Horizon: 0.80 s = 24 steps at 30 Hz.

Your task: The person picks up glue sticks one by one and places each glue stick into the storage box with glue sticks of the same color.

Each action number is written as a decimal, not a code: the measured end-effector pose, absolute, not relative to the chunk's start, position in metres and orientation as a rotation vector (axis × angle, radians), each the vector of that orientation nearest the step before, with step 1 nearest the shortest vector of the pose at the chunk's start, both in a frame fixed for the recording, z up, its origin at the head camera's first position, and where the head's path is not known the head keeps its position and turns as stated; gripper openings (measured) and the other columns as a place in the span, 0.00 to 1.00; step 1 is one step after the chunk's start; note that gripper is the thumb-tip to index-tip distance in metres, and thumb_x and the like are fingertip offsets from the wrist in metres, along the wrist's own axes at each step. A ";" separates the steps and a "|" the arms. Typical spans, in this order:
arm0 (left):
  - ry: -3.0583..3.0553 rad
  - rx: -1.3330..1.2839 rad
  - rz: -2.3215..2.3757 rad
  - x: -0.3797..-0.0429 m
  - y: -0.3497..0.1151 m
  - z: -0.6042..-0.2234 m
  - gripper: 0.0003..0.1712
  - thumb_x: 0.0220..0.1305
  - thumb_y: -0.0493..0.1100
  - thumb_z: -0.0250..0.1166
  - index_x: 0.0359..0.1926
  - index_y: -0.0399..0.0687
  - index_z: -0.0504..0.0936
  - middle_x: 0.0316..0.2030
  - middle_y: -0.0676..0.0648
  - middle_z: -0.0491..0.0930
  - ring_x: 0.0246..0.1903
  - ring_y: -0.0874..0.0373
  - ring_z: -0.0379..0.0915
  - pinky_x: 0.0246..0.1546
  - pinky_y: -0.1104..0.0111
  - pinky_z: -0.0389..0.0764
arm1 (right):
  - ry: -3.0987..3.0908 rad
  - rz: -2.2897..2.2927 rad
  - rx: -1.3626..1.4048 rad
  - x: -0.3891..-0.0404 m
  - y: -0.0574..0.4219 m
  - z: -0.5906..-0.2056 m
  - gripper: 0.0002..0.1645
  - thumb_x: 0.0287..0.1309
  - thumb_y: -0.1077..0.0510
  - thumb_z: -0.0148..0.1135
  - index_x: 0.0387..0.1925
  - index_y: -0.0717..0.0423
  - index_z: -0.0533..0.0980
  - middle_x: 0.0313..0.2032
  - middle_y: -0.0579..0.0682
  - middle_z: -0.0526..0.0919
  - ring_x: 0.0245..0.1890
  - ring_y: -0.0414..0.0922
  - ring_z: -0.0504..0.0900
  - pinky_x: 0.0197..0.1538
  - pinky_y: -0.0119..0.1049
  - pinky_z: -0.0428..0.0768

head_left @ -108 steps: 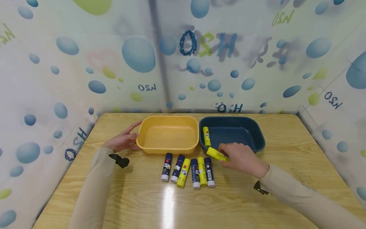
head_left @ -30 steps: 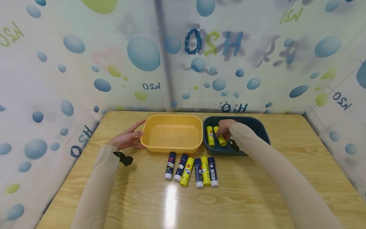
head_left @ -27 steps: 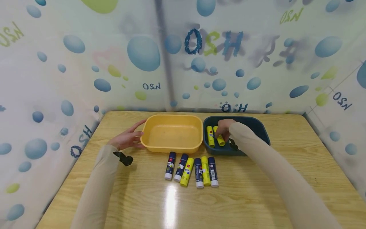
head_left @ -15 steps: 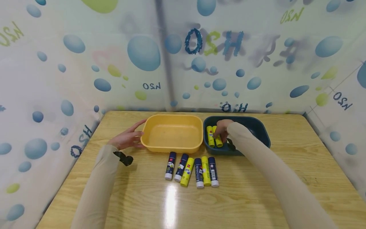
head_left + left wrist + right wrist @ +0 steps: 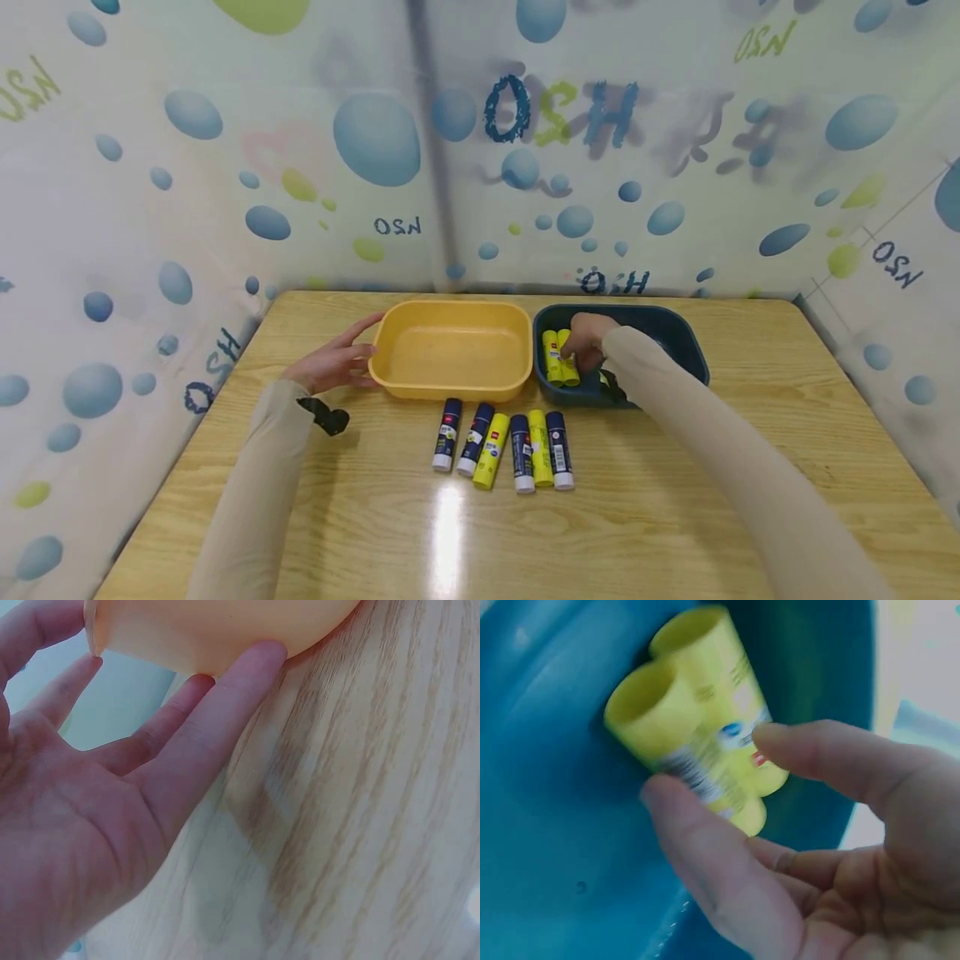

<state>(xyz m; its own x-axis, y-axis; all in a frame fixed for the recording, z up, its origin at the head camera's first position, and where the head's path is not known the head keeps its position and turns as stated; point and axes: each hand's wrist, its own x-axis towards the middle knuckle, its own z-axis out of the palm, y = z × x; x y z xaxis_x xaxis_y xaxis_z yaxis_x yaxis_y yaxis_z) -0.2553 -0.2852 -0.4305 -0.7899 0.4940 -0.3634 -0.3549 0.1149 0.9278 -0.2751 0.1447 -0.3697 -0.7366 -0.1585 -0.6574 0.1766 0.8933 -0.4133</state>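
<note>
Two yellow glue sticks lie side by side at the left end of the dark blue bin: the left glue stick and the right glue stick. My right hand is over them inside the bin. In the right wrist view, its thumb and index finger are spread apart around the sticks, loosely bent; contact is hard to tell through the blur. My left hand touches the left side of the orange-yellow bin with spread, fairly straight fingers, also seen in the left wrist view.
In front of the bins on the wooden table lie several more glue sticks: navy ones with white ends, such as the leftmost navy stick, and two yellow ones. The bins stand side by side near the patterned wall.
My right hand carried a yellow glue stick into the dark blue bin and slid it left against the other one. It has since shifted slightly right off it. The left hand stays at the orange-yellow bin.
</note>
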 end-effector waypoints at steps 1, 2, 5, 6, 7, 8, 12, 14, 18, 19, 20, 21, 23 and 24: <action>1.776 0.139 1.741 -0.256 -0.285 -0.431 0.40 0.74 0.39 0.50 0.76 0.69 0.40 0.73 0.40 0.40 0.56 0.40 0.70 0.53 0.46 0.73 | 2.341 -0.588 0.010 -0.273 0.145 -0.368 0.30 0.63 0.57 0.61 0.59 0.73 0.65 0.40 0.62 0.83 0.41 0.52 0.84 0.46 0.40 0.82; 1.779 0.141 1.740 -0.256 -0.285 -0.430 0.40 0.74 0.39 0.50 0.76 0.69 0.40 0.73 0.40 0.40 0.55 0.41 0.70 0.53 0.46 0.73 | 2.361 -0.577 0.005 -0.271 0.145 -0.366 0.29 0.63 0.56 0.61 0.57 0.72 0.67 0.40 0.61 0.83 0.40 0.52 0.85 0.46 0.41 0.82; 1.788 0.138 1.740 -0.256 -0.284 -0.430 0.40 0.74 0.39 0.50 0.76 0.68 0.40 0.73 0.40 0.41 0.54 0.41 0.71 0.53 0.46 0.74 | 2.404 -0.554 -0.035 -0.264 0.147 -0.359 0.27 0.62 0.54 0.62 0.54 0.71 0.68 0.41 0.61 0.81 0.37 0.51 0.84 0.47 0.43 0.82; 1.790 0.136 1.741 -0.255 -0.284 -0.430 0.40 0.74 0.39 0.50 0.76 0.68 0.40 0.73 0.40 0.41 0.54 0.41 0.72 0.53 0.46 0.74 | 2.413 -0.557 -0.044 -0.262 0.148 -0.358 0.28 0.62 0.54 0.62 0.55 0.71 0.68 0.41 0.61 0.81 0.37 0.50 0.84 0.47 0.44 0.81; 1.790 0.136 1.740 -0.255 -0.284 -0.430 0.40 0.74 0.39 0.50 0.76 0.68 0.40 0.73 0.40 0.41 0.53 0.42 0.72 0.53 0.46 0.74 | 2.420 -0.556 -0.061 -0.260 0.149 -0.357 0.29 0.62 0.54 0.62 0.55 0.71 0.67 0.41 0.60 0.80 0.36 0.50 0.84 0.47 0.44 0.81; 1.789 0.131 1.740 -0.255 -0.284 -0.430 0.40 0.74 0.39 0.50 0.76 0.68 0.40 0.73 0.40 0.41 0.53 0.42 0.72 0.53 0.46 0.74 | 2.427 -0.553 -0.078 -0.257 0.150 -0.355 0.29 0.62 0.54 0.63 0.55 0.71 0.67 0.41 0.60 0.80 0.36 0.49 0.84 0.47 0.44 0.81; 1.780 0.134 1.740 -0.254 -0.284 -0.431 0.41 0.74 0.39 0.51 0.76 0.68 0.40 0.73 0.40 0.40 0.54 0.42 0.71 0.53 0.46 0.74 | 2.437 -0.537 -0.145 -0.247 0.150 -0.352 0.24 0.61 0.55 0.63 0.50 0.70 0.71 0.36 0.57 0.80 0.33 0.48 0.82 0.44 0.42 0.82; 1.776 0.139 1.745 -0.254 -0.285 -0.431 0.41 0.74 0.39 0.51 0.76 0.68 0.40 0.73 0.40 0.38 0.55 0.41 0.70 0.53 0.46 0.74 | 2.452 -0.525 -0.175 -0.242 0.148 -0.349 0.20 0.60 0.55 0.64 0.44 0.68 0.74 0.34 0.56 0.80 0.32 0.47 0.82 0.42 0.40 0.83; 1.778 0.146 1.750 -0.254 -0.288 -0.432 0.40 0.74 0.39 0.50 0.76 0.68 0.40 0.74 0.41 0.38 0.58 0.39 0.67 0.53 0.45 0.73 | 2.482 -0.516 -0.223 -0.231 0.145 -0.344 0.15 0.59 0.55 0.65 0.40 0.65 0.76 0.35 0.56 0.80 0.32 0.48 0.81 0.40 0.38 0.83; 1.780 0.152 1.747 -0.255 -0.289 -0.432 0.40 0.74 0.39 0.50 0.76 0.68 0.40 0.74 0.41 0.37 0.58 0.38 0.67 0.53 0.45 0.73 | 2.488 -0.520 -0.230 -0.229 0.145 -0.343 0.15 0.59 0.56 0.65 0.39 0.64 0.75 0.35 0.55 0.80 0.32 0.48 0.81 0.39 0.38 0.83; 1.783 0.157 1.743 -0.255 -0.289 -0.432 0.40 0.74 0.39 0.50 0.76 0.68 0.40 0.74 0.41 0.37 0.58 0.38 0.66 0.53 0.45 0.73 | 2.493 -0.517 -0.242 -0.226 0.144 -0.341 0.14 0.59 0.56 0.65 0.39 0.64 0.76 0.36 0.55 0.80 0.32 0.48 0.81 0.39 0.38 0.83; 1.782 0.159 1.741 -0.255 -0.289 -0.432 0.40 0.74 0.39 0.50 0.76 0.68 0.40 0.74 0.41 0.37 0.59 0.38 0.66 0.53 0.45 0.72 | 2.498 -0.513 -0.253 -0.224 0.144 -0.340 0.14 0.59 0.56 0.65 0.40 0.63 0.75 0.36 0.55 0.79 0.32 0.48 0.81 0.39 0.37 0.83; 1.777 0.166 1.736 -0.256 -0.287 -0.433 0.40 0.75 0.39 0.50 0.76 0.68 0.40 0.74 0.41 0.37 0.59 0.38 0.66 0.54 0.45 0.72 | 2.505 -0.506 -0.264 -0.219 0.145 -0.338 0.14 0.59 0.56 0.65 0.40 0.62 0.75 0.37 0.54 0.79 0.32 0.47 0.80 0.39 0.37 0.82; 1.775 0.167 1.734 -0.256 -0.287 -0.433 0.40 0.75 0.39 0.50 0.76 0.68 0.40 0.74 0.41 0.37 0.59 0.38 0.66 0.54 0.45 0.71 | 2.508 -0.505 -0.271 -0.217 0.145 -0.337 0.14 0.59 0.56 0.66 0.41 0.61 0.74 0.37 0.54 0.78 0.31 0.47 0.80 0.39 0.38 0.82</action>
